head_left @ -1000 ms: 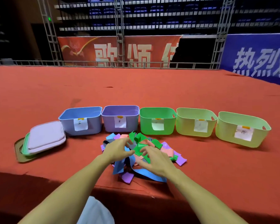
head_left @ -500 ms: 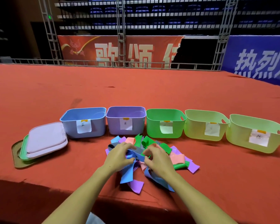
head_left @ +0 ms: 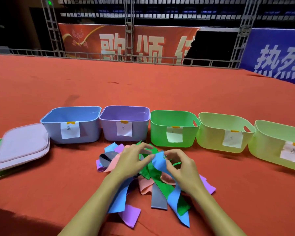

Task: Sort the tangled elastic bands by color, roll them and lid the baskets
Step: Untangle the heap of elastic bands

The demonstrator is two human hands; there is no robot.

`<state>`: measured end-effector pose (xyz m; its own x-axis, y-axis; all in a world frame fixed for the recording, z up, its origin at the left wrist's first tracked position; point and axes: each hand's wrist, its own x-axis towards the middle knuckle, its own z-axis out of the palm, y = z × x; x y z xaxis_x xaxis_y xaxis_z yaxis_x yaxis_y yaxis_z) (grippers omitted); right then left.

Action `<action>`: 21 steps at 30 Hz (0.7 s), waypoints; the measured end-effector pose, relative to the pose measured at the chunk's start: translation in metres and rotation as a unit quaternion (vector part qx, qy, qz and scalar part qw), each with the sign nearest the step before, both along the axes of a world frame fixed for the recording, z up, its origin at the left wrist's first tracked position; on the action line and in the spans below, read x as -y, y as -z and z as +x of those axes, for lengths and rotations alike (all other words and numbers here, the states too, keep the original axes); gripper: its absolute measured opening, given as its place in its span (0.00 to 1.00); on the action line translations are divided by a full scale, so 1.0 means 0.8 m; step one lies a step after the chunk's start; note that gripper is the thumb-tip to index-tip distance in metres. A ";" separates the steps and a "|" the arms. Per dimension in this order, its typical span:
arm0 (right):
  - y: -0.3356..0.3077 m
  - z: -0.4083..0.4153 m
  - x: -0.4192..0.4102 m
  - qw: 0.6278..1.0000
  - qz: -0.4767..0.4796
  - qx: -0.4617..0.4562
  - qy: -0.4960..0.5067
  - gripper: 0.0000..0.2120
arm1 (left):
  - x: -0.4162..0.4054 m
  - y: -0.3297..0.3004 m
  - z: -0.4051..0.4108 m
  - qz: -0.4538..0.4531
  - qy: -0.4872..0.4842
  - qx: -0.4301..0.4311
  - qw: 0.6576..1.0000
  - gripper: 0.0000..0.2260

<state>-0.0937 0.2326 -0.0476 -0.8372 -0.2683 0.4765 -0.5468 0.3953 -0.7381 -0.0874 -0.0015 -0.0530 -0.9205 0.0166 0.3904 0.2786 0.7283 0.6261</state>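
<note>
Both hands pinch one blue band [head_left: 158, 161] above a messy pile of bands [head_left: 148, 183] on the red tabletop [head_left: 58, 184]. The left hand [head_left: 133, 160] holds one side and the right hand [head_left: 182, 166] the other. Five baskets stand in a row behind: blue [head_left: 71, 125], purple [head_left: 124, 123], green [head_left: 174, 128] and two yellow-green. Stacked lids [head_left: 20, 149] lie at the left.

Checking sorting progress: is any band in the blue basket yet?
No, the blue basket shows only its bare inside; the bands lie piled before it.
</note>
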 end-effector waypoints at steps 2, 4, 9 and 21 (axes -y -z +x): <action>0.005 -0.003 -0.003 1.000 -0.023 0.003 -0.012 0.15 | -0.004 0.002 0.001 0.013 0.012 0.014 1.000 0.17; 0.009 -0.005 -0.006 0.998 -0.050 0.013 -0.019 0.15 | -0.008 -0.002 -0.001 0.020 0.032 0.022 0.999 0.15; 0.011 -0.004 -0.006 0.990 -0.117 0.081 -0.024 0.15 | -0.024 -0.009 -0.002 0.044 0.056 -0.033 0.997 0.17; 0.011 0.004 -0.006 0.991 -0.122 0.054 0.001 0.11 | -0.022 -0.041 0.023 0.051 0.096 -0.042 0.993 0.20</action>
